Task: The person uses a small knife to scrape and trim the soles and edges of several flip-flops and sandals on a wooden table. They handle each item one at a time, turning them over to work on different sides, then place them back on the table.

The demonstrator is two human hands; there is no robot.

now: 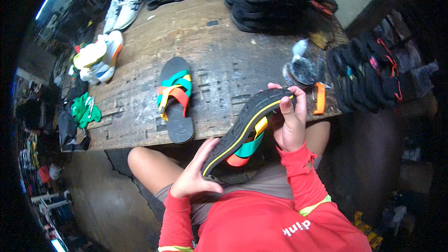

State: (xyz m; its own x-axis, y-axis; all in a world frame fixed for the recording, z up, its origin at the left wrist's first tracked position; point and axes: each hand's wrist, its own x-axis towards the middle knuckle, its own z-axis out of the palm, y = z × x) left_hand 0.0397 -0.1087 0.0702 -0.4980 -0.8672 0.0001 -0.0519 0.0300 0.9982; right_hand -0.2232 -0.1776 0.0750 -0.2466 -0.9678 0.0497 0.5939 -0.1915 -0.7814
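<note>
Both my hands hold a sandal tilted on its side above my lap, just off the table's front edge. Its black treaded sole carries a yellow line along the edge, and green, yellow and orange straps hang below. My right hand grips one end between thumb and fingers. At the other, lower end, my left hand cups the sole, its fingers against the tread and its thumb spread apart. A matching sandal lies on the table with its crossed straps facing up.
Stacks of black soles stand at the back of the worn wooden table. At the right are a dark tub, an orange-handled tool and a row of black sandals. White shoes and green cloth lie left.
</note>
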